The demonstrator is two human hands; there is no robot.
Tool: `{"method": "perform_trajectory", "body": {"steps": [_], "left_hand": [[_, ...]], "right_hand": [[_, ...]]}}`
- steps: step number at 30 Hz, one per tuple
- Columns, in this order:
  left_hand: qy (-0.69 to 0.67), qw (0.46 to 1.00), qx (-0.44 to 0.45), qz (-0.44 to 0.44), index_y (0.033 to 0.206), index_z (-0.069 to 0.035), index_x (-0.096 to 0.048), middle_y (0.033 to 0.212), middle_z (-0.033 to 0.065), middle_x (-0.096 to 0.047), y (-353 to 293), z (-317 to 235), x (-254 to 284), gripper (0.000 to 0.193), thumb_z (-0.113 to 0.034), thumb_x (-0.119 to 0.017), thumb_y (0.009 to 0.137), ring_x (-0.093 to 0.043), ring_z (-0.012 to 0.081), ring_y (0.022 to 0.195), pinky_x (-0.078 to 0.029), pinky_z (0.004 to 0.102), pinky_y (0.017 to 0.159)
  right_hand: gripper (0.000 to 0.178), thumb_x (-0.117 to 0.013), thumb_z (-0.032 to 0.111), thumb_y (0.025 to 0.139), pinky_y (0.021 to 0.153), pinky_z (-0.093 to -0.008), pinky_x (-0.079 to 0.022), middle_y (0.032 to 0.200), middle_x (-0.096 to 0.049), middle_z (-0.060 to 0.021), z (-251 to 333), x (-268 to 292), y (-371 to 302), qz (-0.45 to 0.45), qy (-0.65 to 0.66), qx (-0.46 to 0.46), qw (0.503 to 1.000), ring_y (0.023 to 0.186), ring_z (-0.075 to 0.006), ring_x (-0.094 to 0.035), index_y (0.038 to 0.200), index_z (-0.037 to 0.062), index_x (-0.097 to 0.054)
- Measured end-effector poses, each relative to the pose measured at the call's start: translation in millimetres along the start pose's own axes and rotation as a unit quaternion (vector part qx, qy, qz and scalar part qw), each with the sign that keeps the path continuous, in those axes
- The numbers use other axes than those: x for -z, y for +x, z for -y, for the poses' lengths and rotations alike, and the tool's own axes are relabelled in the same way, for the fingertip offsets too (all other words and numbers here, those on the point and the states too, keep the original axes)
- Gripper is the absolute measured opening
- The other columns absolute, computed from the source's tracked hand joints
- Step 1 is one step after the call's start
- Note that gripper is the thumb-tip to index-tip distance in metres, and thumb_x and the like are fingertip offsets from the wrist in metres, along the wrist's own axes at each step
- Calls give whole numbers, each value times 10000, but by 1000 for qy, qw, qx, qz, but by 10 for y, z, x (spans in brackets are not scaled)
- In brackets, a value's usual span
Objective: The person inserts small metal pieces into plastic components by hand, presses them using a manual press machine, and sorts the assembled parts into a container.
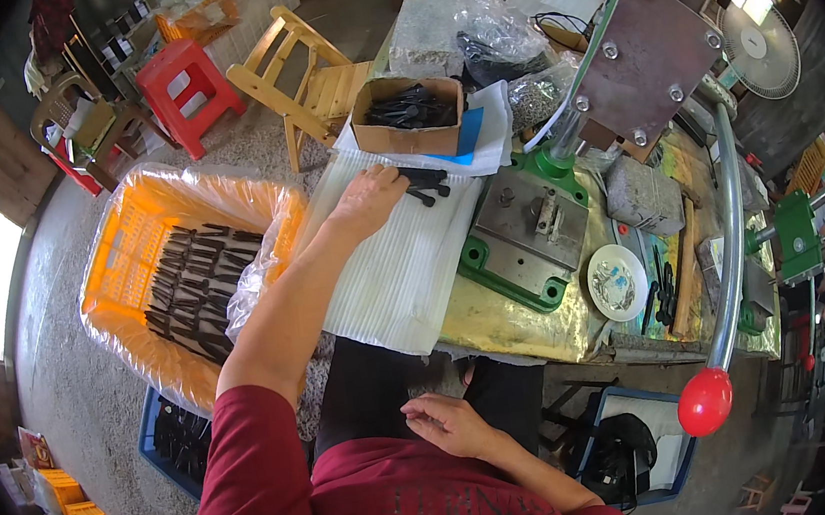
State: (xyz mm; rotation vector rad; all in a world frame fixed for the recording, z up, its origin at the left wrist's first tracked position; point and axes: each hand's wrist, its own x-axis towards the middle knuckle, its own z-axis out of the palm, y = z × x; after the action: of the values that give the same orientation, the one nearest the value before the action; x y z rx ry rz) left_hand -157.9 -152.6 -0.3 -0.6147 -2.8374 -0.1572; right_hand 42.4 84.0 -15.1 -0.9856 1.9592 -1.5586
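Note:
My left hand [368, 202] reaches over the white foam sheet [376, 291], its fingers bent and closed on the near end of a small group of black elongated parts [428, 183]. The exact grip is partly hidden by the fingers. Just beyond it is an open cardboard box [410, 137] heaped with similar black parts [412, 107]. My right hand [450, 424] hovers above my lap, holding nothing, fingers loosely apart. To the left, a plastic-lined orange crate [118, 278] holds rows of black elongated parts [199, 285].
A green hand press [530, 225] stands right of the foam, its long lever with a red ball [705, 402] reaching toward me. A white dish [617, 282] and a stone block [643, 195] sit farther right. Blue bins [165, 464] flank my legs. A wooden chair [313, 77] stands behind the table.

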Motion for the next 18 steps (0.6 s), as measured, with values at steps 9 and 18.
{"method": "perform_trajectory", "body": {"steps": [9, 18], "left_hand": [[-289, 940, 126, -129, 957, -42, -537, 824, 83, -572, -189, -480, 289, 203, -35, -508, 756, -542, 214, 694, -429, 279, 620], [-731, 655, 189, -1, 939, 0, -515, 790, 24, -568, -640, -1439, 716, 144, -42, -492, 803, -497, 64, 659, -397, 179, 586]], "right_hand": [[178, -541, 99, 777, 615, -271, -450, 795, -550, -96, 152, 223, -12, -29, 11, -6, 1000, 717, -196, -569, 932, 13, -529], [214, -467, 134, 842, 598, -202, -410, 764, -525, -37, 264, 491, 90, -275, 119, -48, 953, 644, -82, -503, 987, -23, -481]]}}
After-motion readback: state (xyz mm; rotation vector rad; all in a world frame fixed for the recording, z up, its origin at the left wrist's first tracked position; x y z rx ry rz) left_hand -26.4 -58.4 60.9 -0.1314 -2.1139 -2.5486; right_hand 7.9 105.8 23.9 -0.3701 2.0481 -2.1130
